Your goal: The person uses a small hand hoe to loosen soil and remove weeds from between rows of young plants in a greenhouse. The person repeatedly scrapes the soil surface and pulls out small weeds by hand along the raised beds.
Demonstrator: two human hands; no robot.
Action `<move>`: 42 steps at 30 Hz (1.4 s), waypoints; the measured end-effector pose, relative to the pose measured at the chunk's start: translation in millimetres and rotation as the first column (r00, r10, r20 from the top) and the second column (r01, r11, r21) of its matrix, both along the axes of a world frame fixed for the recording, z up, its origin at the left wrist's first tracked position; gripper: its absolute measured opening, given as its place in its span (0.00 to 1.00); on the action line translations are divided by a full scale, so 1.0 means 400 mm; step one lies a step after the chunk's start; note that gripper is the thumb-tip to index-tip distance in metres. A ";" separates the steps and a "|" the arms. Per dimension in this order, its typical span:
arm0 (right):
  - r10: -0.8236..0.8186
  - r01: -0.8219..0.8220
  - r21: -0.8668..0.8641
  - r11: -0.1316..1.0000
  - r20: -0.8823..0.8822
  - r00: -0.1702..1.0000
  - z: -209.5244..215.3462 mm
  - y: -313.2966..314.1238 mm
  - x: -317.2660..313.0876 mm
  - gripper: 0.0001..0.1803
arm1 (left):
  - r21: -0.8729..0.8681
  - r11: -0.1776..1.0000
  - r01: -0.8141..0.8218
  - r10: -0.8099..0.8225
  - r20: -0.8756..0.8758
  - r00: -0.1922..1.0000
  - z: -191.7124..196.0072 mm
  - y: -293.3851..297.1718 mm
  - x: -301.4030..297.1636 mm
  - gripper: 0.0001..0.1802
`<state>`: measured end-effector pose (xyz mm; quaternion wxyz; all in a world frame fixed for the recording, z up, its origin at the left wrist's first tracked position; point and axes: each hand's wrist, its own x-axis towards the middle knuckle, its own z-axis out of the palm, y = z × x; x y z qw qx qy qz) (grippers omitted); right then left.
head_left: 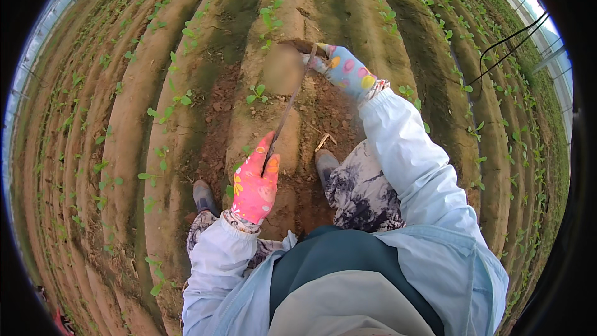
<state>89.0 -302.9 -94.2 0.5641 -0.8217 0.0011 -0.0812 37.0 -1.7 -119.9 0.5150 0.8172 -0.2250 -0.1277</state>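
While L hand (255, 182) & R hand (346, 70) both grip the hoe (287, 107) shut, soil mid-frame looks part-worked, ridges beyond prob. untouched.

A person stands among long soil ridges (186, 118) dotted with seedlings (256, 93). The left hand (255, 183), in a pink glove, grips a thin hoe handle (286, 112); the right hand (345, 70), in a dotted blue glove, holds it near the blurred blade (283, 67).

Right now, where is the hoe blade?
In the head view, the hoe blade is upper centre on the middle soil ridge, just left of the right hand, above a small seedling.
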 end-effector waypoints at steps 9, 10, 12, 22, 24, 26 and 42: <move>0.251 -0.158 0.466 0.871 -0.144 0.957 -0.027 -0.047 -0.020 0.20 | -0.030 0.999 0.038 -0.034 0.104 0.994 0.002 0.021 0.037 0.21; 0.340 -0.257 0.519 0.815 -0.070 0.938 -0.041 -0.063 -0.032 0.20 | -0.029 0.999 0.042 -0.040 0.081 0.996 0.003 0.027 0.039 0.21; 0.361 -0.185 0.573 0.798 -0.210 0.909 -0.070 -0.096 -0.038 0.20 | -0.028 0.999 0.036 -0.035 0.036 0.999 0.004 0.037 0.042 0.21; 0.114 -0.090 0.107 0.990 -0.246 0.962 -0.021 -0.095 -0.069 0.26 | 0.015 0.999 0.040 -0.041 0.057 0.998 0.000 0.030 0.056 0.21; 0.007 -0.003 0.019 1.000 -0.221 0.975 -0.014 -0.084 -0.060 0.24 | -0.001 0.999 0.036 -0.036 0.110 0.993 -0.002 0.028 0.058 0.22; -0.045 0.046 -0.004 0.999 -0.239 0.970 -0.019 -0.082 -0.052 0.22 | 0.026 0.999 0.042 -0.044 0.102 0.994 -0.007 0.027 0.054 0.22; -0.024 -0.014 -0.092 0.996 -0.405 0.914 -0.028 -0.072 -0.054 0.21 | -0.188 0.982 -0.029 -0.003 -0.169 0.986 -0.059 0.027 0.044 0.21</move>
